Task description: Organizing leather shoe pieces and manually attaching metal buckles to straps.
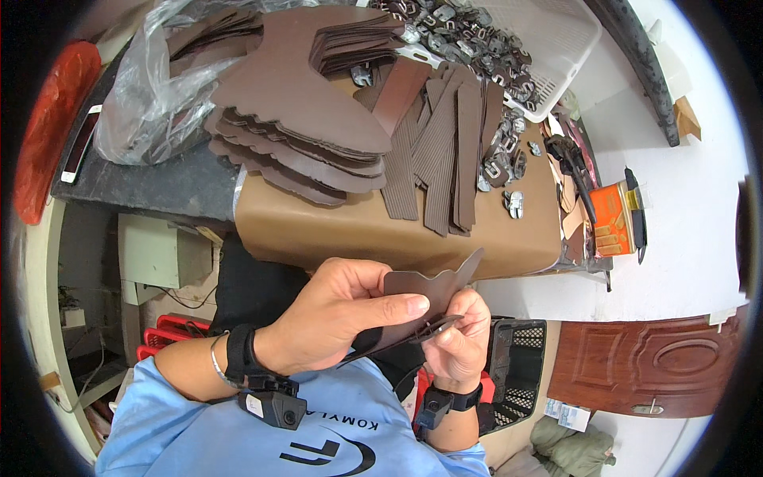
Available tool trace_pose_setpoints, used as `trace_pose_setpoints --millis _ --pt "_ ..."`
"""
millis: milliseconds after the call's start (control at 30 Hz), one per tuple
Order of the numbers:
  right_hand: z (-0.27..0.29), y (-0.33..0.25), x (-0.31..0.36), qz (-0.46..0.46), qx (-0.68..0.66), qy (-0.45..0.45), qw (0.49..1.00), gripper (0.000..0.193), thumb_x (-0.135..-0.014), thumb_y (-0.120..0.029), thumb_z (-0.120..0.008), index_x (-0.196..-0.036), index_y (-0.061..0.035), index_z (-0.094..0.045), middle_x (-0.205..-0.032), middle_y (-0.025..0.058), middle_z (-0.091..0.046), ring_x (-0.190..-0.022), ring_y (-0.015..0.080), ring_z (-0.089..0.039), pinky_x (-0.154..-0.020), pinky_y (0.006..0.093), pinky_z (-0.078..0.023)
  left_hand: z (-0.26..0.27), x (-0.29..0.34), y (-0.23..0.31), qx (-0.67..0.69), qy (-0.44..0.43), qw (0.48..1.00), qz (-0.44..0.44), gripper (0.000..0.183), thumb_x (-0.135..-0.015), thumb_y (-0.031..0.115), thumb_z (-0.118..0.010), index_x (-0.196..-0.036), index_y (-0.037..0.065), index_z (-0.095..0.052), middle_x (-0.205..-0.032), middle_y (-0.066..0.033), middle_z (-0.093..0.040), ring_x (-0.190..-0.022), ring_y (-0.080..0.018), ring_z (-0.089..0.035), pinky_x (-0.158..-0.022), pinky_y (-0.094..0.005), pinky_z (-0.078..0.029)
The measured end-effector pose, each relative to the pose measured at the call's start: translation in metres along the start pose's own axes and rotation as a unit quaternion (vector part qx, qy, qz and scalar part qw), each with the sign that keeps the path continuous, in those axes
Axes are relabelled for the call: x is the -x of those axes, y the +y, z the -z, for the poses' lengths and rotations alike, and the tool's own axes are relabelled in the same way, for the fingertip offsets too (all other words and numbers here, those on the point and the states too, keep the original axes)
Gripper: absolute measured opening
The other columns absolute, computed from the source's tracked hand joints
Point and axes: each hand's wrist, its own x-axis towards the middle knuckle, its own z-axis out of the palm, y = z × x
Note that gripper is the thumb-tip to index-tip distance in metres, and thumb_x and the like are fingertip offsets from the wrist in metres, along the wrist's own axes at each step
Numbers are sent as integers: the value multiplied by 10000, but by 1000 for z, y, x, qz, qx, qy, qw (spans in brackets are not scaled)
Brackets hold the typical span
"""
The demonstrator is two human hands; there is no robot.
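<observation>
In front of my chest my left hand [346, 306] grips a dark brown, leather-like piece [417, 288] with a wavy upper edge, the thumb lying flat across it. My right hand [457, 338] is closed on the same piece at its right side. Between its thumb and fingers a small dark pointed part sticks out; whether this is a fold of the piece or a separate part I cannot tell. Beyond both hands, a thick stack of similar cut brown pieces [294, 103] lies on the table. Several long brown strips [441, 151] are spread to the right of it.
A brown mat [318, 226] covers the table's front part. Metal buckles [513, 204] lie loose beside the strips, and a white plastic basket [556, 52] holds many more. Clear plastic [151, 103] drapes the left side. An orange box [612, 219] stands at the right edge.
</observation>
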Motion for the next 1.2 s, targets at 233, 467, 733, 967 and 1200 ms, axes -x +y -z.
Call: trace_pose_setpoints --millis 233,467,733,967,1200 --pt "-6 -2 -2 2 -8 14 1000 296 -695 30 -842 -871 -48 -619 -897 77 -669 -867 181 -649 -806 306 -507 2 -1 -3 -50 0 999 9 125 -899 28 -694 -1007 -35 -695 -895 -39 -684 -800 -75 -608 -714 -241 -488" --pt "-6 -9 -1 25 31 0 999 278 -671 -11 -877 -842 -21 -659 -898 96 -663 -898 221 -645 -819 340 -501 -2 1 3 -112 2 994 17 145 -899 33 -696 -1018 -50 -690 -887 -36 -678 -796 -66 -597 -713 -233 -485" --pt "-1 -19 2 82 178 -75 978 247 -718 -118 -875 -857 -30 -691 -953 166 -668 -927 296 -624 -818 403 -490 -7 5 0 -131 -32 991 3 142 -908 58 -702 -1000 -48 -682 -880 -20 -664 -795 -40 -573 -703 -209 -468" --pt "-8 -27 1 91 215 -92 968 231 -726 -77 -857 -875 -23 -689 -935 163 -674 -899 296 -633 -811 421 -496 -6 6 -1 -148 -29 988 -1 129 -912 39 -692 -997 -57 -680 -893 -27 -653 -806 -48 -576 -705 -217 -470" --pt "-9 -29 5 132 294 -81 943 241 -708 -25 -852 -896 -4 -703 -936 164 -685 -863 272 -647 -786 403 -514 -5 5 -2 -186 -34 982 -25 118 -913 37 -692 -986 -56 -685 -918 -49 -649 -827 -66 -584 -720 -230 -476"
